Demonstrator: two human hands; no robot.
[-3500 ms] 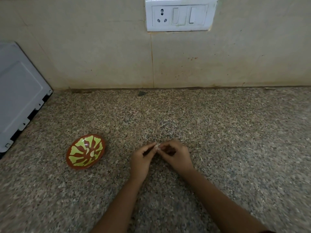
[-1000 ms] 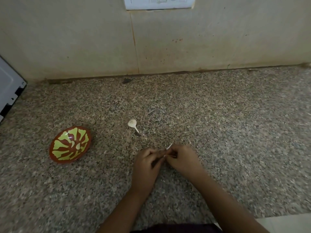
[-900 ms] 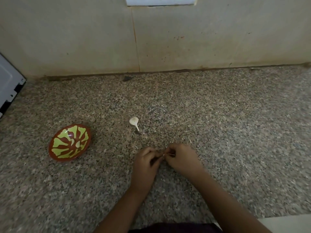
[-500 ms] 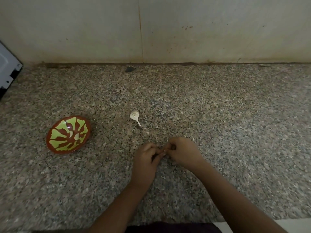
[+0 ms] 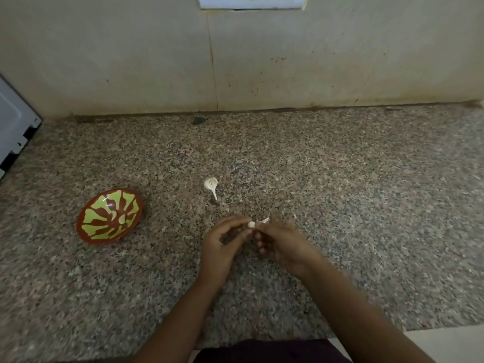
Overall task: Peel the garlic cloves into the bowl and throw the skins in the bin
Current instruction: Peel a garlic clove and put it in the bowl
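Over the speckled granite counter [image 5: 340,195], my left hand [image 5: 222,244] pinches a small pale garlic clove [image 5: 251,224] at its fingertips. My right hand [image 5: 281,243] meets it from the right and pinches a thin white strip of skin [image 5: 264,220] that sticks up from the clove. A red bowl with a yellow-green pattern [image 5: 86,229] stands tilted to the left of my hands, with a couple of peeled cloves [image 5: 121,218] inside. A loose white garlic piece with a stalk [image 5: 211,185] lies on the counter just beyond my hands. No bin is in view.
A beige tiled wall [image 5: 262,61] backs the counter, with a white switch plate [image 5: 251,2] at the top. A grey appliance [image 5: 13,127] sits at the far left. The counter's front edge [image 5: 419,330] shows at the lower right.
The hands have drawn slightly apart and the clove now shows white at my left fingertips, with a strip of skin lifted by my right hand. The camera has tilted up a little.
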